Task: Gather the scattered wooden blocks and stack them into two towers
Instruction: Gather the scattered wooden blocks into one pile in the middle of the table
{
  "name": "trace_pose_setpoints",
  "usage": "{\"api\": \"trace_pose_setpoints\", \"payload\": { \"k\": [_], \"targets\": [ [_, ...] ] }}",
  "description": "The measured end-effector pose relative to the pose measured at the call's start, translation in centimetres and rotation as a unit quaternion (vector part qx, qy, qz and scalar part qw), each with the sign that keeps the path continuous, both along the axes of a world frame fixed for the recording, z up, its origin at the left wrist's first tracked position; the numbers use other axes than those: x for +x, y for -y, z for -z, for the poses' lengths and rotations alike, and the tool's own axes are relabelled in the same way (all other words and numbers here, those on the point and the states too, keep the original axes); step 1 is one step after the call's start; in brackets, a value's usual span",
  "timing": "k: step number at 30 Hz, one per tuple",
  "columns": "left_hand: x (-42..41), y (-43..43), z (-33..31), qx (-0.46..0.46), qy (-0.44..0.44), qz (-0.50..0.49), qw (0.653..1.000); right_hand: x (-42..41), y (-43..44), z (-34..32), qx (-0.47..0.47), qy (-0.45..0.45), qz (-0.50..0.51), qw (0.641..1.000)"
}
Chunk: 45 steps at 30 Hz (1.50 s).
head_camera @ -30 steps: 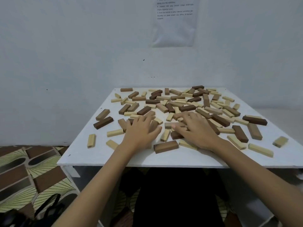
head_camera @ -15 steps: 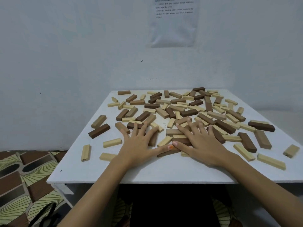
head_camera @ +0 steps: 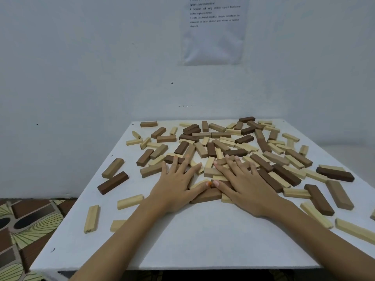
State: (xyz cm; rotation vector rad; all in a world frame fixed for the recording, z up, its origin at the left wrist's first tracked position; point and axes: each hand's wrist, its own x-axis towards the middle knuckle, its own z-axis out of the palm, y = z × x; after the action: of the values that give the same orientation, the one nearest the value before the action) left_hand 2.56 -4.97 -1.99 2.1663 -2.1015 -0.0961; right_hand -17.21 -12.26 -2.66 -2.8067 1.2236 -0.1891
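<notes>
From the head camera, you are laying your left hand and right hand flat, fingers spread and gripping nothing, on wooden blocks scattered across the bench. The blocks are probably light, rigid and smooth, so pinch each one across its long sides.

- The pale blocks are light, unstained wood, smooth and matt.
- The dark blocks are wood in a deep brown stain, smooth, with a slight satin look on their top faces.
- The bench has a white, matt top that looks faintly grainy.
- The sheet is printed paper with a faint sheen.
- The wall is painted, matt and lightly specked.
- The floor covering is patterned; its material cannot be told.
</notes>
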Motion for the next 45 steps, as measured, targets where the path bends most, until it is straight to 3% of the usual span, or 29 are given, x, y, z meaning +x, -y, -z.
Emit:
{"api": "trace_pose_setpoints", "payload": {
  "k": [16, 22, 25, 30, 40, 45],
  "targets": [
    [1.5, 3.8, 0.1, -0.005, 0.009, -0.005, 1.0, 1.6, 3.6, -0.4, 0.015, 0.001, -0.012, 1.0],
    [0.4, 2.1, -1.1, -0.037, 0.056, -0.049, 0.997, 1.8, 2.8, -1.1, 0.004, 0.051, -0.004, 0.999],
    [0.5, -0.3, -1.7, -0.064, 0.017, -0.074, 0.995, 2.2, 1.0, -1.6, 0.006, 0.106, -0.023, 0.994],
    [2.8, -6.5, -1.9, -0.097, -0.032, -0.119, 0.988, 3.6, -1.7, -1.7, 0.04, 0.092, -0.062, 0.993],
    [9.8, -15.6, -0.3, 0.008, -0.065, -0.19, 0.98, 7.7, -2.7, -1.6, 0.049, 0.058, -0.116, 0.99],
    [10.6, -15.1, -0.1, -0.005, -0.125, -0.183, 0.975, 8.6, -2.4, -1.1, 0.05, 0.046, -0.115, 0.991]
  ]
}}
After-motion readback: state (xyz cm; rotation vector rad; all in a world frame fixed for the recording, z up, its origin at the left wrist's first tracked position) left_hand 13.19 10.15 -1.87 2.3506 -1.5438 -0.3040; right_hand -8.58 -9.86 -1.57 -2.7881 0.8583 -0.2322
